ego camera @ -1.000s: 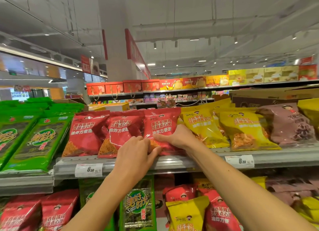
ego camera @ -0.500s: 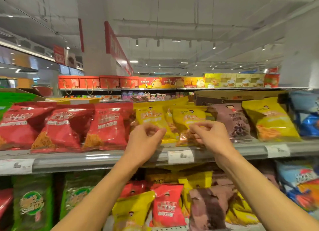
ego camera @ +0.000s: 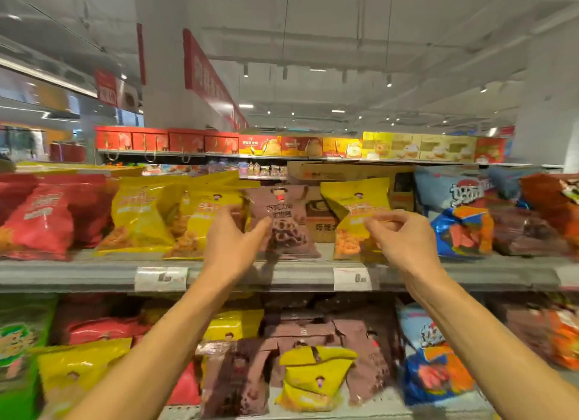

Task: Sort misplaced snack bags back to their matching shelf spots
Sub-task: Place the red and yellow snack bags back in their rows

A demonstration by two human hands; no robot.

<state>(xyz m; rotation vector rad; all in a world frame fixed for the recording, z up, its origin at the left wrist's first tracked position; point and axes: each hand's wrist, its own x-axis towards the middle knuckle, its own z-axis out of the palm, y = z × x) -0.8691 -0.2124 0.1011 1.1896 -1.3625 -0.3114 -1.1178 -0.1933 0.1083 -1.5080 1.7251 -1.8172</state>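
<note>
Hands reach the shelf's [ego camera: 282, 275] front edge, left hand [ego camera: 233, 242] spread beside the brown bag [ego camera: 286, 222], right hand [ego camera: 402, 237] pinching the misplaced yellow bag [ego camera: 355, 214], which next needs lifting towards the yellow row.

brown bag [ego camera: 283, 222], yellow bag [ego camera: 355, 219]

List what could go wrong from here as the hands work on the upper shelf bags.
1. The right hand pinches only a crinkled edge of the yellow bag; that thin hold may slip or tear.
2. The brown bag stands upright near the shelf lip; the open left hand reaching at it might knock it off the shelf.
3. Pulling the yellow bag out may drag the blue bag beside it.
</note>
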